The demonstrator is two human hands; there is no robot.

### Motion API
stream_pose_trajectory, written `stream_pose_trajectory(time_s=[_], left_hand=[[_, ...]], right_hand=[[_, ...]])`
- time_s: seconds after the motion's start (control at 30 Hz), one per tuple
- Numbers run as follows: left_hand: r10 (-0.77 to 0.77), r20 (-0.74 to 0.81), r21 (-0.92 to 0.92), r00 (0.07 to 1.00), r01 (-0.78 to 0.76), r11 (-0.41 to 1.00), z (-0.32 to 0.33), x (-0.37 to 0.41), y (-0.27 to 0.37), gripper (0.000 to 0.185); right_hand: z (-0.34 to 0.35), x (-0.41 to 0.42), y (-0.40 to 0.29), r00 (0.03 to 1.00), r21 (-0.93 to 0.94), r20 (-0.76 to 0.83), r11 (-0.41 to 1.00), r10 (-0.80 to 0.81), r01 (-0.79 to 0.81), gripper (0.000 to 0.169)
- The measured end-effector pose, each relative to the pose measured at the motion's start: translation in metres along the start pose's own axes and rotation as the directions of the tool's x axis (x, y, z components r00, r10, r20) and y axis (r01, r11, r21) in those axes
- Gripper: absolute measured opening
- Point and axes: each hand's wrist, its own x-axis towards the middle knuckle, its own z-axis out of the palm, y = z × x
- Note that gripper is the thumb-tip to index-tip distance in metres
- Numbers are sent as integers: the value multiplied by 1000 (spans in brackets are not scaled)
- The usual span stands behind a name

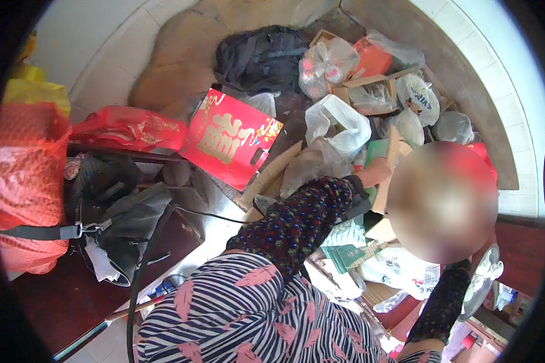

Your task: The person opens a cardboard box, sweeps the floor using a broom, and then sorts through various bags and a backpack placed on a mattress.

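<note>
My left hand (376, 173) reaches into the pile from a dark floral sleeve. It is against the flap of an open cardboard carton (392, 152); its fingers are hidden, so its grip is unclear. A green box (376, 153) lies just behind that hand. My right hand (487, 250) shows only as a sliver at the lower edge of a round blurred patch, which covers whatever lies between the hands. Close beside the right forearm is a clear plastic bag (481, 281) with a white knotted top. Below the blur lie a white printed plastic bag (402, 270) and a green packet (352, 256).
A red gift box (231, 136) with gold characters leans left of the pile. Behind are a black bag (261, 59), knotted plastic bags (329, 66) and a white bag (338, 120). At left, a red woven sack (29, 181) and black shoulder bag (131, 231) rest on dark wooden furniture (163, 263).
</note>
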Motion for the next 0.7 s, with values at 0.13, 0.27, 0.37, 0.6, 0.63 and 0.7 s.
stream_pose_trajectory(time_s=[0.13,0.27,0.37,0.6,0.63,0.7], left_hand=[[146,47,-100,988,-141,985,51,28,53,38],[231,4,-187,973,-227,956,51,36,68,50],[189,-204,-227,960,-235,945,28,3,21,59],[-183,-759,251,625,540,803,-76,-215,-187,26],[-485,-779,-385,397,308,870,-74,-283,-269,30],[-773,-623,-776,121,-218,592,-93,-380,-349,35]], right_hand=[[20,-64,-27,993,95,101,994,-63,53,37],[40,-138,-83,940,184,289,974,-179,129,37],[81,-202,-137,848,297,451,943,-278,151,38],[114,-219,-73,906,-213,271,898,-324,385,97],[126,-231,-88,842,-336,231,772,-488,540,93],[146,-249,-103,878,-291,245,832,-412,472,91]])
